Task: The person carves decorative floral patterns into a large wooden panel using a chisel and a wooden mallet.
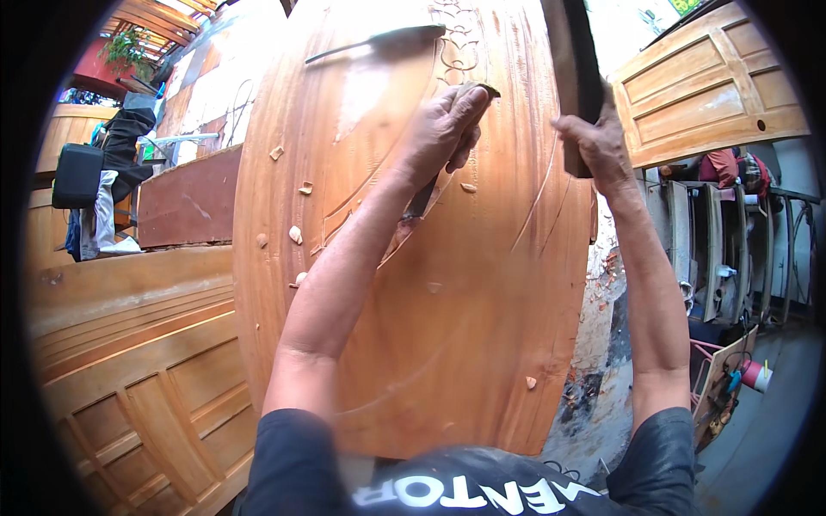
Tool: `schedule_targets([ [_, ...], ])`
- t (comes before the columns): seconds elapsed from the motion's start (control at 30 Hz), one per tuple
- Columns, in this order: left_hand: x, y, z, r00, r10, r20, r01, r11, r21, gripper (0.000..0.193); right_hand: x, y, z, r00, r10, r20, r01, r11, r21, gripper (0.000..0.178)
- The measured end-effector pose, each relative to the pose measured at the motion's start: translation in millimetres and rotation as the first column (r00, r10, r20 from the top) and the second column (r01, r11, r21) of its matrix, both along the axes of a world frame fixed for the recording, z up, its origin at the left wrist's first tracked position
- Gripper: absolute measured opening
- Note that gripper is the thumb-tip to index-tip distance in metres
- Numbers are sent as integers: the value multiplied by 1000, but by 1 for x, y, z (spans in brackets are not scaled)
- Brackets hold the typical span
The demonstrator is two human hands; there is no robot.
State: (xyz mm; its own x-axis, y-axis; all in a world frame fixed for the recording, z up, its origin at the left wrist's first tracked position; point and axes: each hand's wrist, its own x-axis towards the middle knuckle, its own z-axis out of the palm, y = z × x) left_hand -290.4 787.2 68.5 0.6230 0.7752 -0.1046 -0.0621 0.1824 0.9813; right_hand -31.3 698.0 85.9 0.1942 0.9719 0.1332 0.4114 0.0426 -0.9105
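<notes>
My left hand [437,133] is wrapped round a chisel [421,201], whose butt shows above the fist. The blade slants down to a carved groove in a broad reddish-brown wooden panel [447,344]. My right hand [604,148] grips a long, dark, squared wooden mallet [575,64], raised at the panel's right side and apart from the chisel. Carved loops [459,53] run along the panel's far part, and curved lines mark its surface. A second slim tool [404,37] with a dark handle lies on the panel beyond my left hand.
Several wood chips [295,234] are scattered over the panel, mostly on its left. Panelled doors [172,404] stand at the lower left, with another door [705,86] at the upper right. A black case [77,176] is at far left; metal racks [731,249] are at right.
</notes>
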Motion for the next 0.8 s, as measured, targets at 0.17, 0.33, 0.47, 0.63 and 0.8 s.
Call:
schedule_targets([
  [0.17,-9,-5,-4,1000,17,-22,-18,998,-57,51,-10,-2,23,912,186,366,-58,941,-334,89],
  [0.33,-10,-2,-15,998,-3,-61,1,999,-33,50,-20,-12,-6,943,75,324,-50,995,-86,90],
  [0.47,-14,-4,-13,995,-19,-95,15,999,-48,51,-17,-12,3,940,56,337,4,985,-175,91],
  [0.63,-24,-7,-1,997,35,-66,-36,999,-16,51,-39,-29,14,858,128,497,-74,989,-127,88],
  [0.8,-109,-10,46,997,79,4,-78,996,-44,43,-56,-88,15,996,3,90,5,996,-87,89],
])
